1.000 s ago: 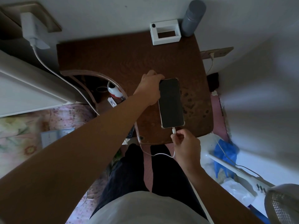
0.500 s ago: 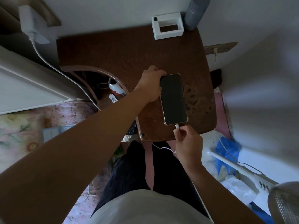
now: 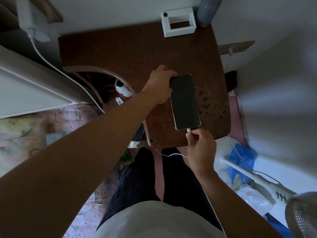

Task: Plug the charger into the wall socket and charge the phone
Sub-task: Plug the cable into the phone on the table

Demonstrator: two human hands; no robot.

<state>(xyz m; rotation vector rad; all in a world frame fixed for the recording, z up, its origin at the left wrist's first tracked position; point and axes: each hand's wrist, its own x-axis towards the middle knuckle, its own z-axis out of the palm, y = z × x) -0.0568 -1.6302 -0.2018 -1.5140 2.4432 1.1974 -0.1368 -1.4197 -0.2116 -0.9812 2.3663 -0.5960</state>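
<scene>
A dark-screened phone [image 3: 185, 102] lies flat on the brown wooden table [image 3: 130, 52]. My left hand [image 3: 159, 85] grips its upper left corner. My right hand [image 3: 199, 146] pinches the white cable plug [image 3: 188, 130], whose tip touches the phone's bottom edge. The white cable [image 3: 51, 65] runs from a white charger [image 3: 30, 21] seated in the wall socket [image 3: 51, 12] at top left, passes under my left arm and comes out again below the table's front edge.
A white rectangular box [image 3: 178, 22] and a grey cylinder [image 3: 206, 11] stand at the table's back edge. A second socket plate [image 3: 236, 46] sits on the right wall. A fan [image 3: 301, 213] and a blue bag [image 3: 241, 157] lie at lower right. A red-white object [image 3: 122, 91] rests left of the table.
My right hand has brought the cable plug up from just below the phone to its bottom port. My left hand keeps its hold on the phone.
</scene>
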